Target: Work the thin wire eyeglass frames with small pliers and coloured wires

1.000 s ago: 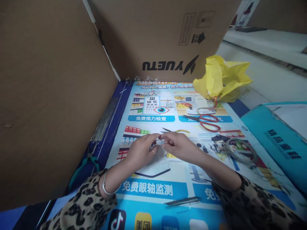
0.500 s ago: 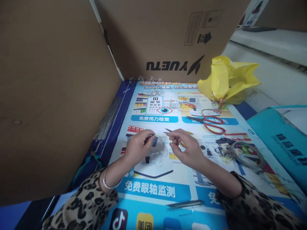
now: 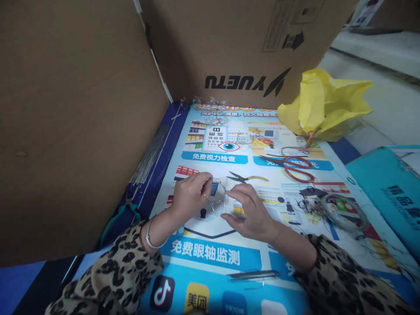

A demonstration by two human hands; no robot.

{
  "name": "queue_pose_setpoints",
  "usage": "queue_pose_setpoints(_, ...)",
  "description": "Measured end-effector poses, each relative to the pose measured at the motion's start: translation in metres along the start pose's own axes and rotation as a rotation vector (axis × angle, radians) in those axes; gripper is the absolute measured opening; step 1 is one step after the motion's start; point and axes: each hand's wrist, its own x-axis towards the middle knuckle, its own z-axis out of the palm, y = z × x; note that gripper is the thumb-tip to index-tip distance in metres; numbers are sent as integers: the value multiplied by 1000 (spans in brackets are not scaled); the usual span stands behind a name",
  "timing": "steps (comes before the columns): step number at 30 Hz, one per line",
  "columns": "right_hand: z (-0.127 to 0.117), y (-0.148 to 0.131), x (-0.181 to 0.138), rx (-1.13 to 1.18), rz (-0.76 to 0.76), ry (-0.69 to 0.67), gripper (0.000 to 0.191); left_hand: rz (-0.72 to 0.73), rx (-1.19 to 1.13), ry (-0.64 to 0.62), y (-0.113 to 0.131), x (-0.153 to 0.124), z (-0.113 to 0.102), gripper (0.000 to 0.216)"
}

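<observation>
My left hand (image 3: 190,199) is closed, thumb against fingers, on a bundle of thin wire loops (image 3: 225,187). The loops stick out to its right, over the printed poster. My right hand (image 3: 252,212) is beside them with thumb and fingers spread apart. Its fingertips are close to the wire; I cannot tell if they touch it. Just beyond lie yellow-handled pliers (image 3: 257,177), jaws pointing left. Red-handled scissors (image 3: 298,169) rest farther to the right.
Cardboard walls (image 3: 82,109) stand to the left and behind. On the right are a wire coil (image 3: 365,224), a yellow bag (image 3: 315,100) and a teal box (image 3: 390,188). Teal pliers (image 3: 114,218) and straight wires (image 3: 147,159) lie left; thin dark strips (image 3: 252,275) lie in front.
My right hand has opened, thumb and fingers spreading wider, and moved slightly lower. The yellow-handled pliers behind it now show fully. My left hand keeps its grip; the view has shifted slightly.
</observation>
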Motion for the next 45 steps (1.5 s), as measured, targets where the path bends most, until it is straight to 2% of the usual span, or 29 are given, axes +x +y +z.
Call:
queue_pose_setpoints(9,5,0,-2,21,-4,64,59,7,32,9,-1,-2,3,15)
queue_pose_setpoints(22,4,-4,0,48,121,92,51,132,96,26,1,-2,1,15)
queue_pose_setpoints(31,3,-6,0,57,90,77,53,202,139,41,2,-3,-2,15)
queue_pose_setpoints(39,4,-5,0,30,36,96,61,321,131,163,0,-5,-3,15)
queue_pose_setpoints(45,3,-7,0,50,11,87,68,387,99,197,-2,-7,-3,19)
